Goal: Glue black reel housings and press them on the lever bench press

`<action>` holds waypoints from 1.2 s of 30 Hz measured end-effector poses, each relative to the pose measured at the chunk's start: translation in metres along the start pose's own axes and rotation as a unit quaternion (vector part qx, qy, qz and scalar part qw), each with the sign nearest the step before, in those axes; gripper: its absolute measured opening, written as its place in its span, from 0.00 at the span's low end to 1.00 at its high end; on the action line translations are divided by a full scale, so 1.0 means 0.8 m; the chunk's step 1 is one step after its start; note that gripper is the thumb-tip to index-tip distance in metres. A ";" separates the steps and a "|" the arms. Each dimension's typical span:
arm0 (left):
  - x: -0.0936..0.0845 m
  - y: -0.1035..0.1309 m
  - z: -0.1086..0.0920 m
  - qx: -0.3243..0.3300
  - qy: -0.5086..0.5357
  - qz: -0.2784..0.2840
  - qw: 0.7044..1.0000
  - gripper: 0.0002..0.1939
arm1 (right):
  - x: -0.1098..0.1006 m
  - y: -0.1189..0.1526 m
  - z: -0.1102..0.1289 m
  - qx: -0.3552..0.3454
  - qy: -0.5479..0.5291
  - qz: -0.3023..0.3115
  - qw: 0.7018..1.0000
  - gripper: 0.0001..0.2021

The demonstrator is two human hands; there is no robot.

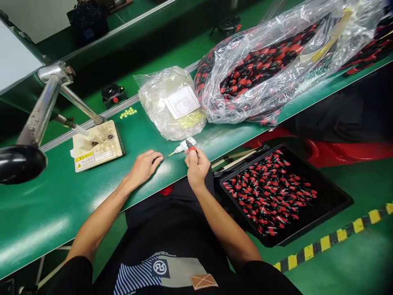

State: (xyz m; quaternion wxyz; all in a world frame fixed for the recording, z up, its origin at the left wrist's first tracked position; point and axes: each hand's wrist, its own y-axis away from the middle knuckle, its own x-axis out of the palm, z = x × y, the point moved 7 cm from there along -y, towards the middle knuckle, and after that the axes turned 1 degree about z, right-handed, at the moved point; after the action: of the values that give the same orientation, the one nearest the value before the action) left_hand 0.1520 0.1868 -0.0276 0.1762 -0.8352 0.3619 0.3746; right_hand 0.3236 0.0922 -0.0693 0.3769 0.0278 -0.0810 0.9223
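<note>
One red-and-black part (191, 146) in my right hand (198, 167), above the near side of the desk (61, 192)
My right thumb and fingers are closed on the part, the bottle (183, 146) just behind them, its nozzle (170, 155) aimed at my left hand (145, 167); those fingers curl close together, but I can't tell whether they grip the dark sliver between them. I'd judge a light, steady pinch best, fingertips kept off the nozzle's mouth to avoid smears. Yellow pieces (128, 113) sit near the far edge, between press (101, 141) and clear bag (152, 98). The press wears a yellow warning sticker (84, 160) with a hazard triangle and Chinese characters; the bag's white label (183, 103) is too small to read, likewise the bottle's print
</note>
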 end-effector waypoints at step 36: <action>-0.190 -0.129 -0.034 -0.159 -0.417 0.026 0.895 0.14 | 0.041 -0.006 0.001 0.362 -0.560 0.158 0.728 0.18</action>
State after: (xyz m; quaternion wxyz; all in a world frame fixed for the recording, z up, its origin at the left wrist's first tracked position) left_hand 0.1721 0.3126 0.1070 0.1661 -0.6099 0.2127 0.7452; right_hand 0.3037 0.1184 -0.0644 0.0733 0.6601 0.0595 0.7452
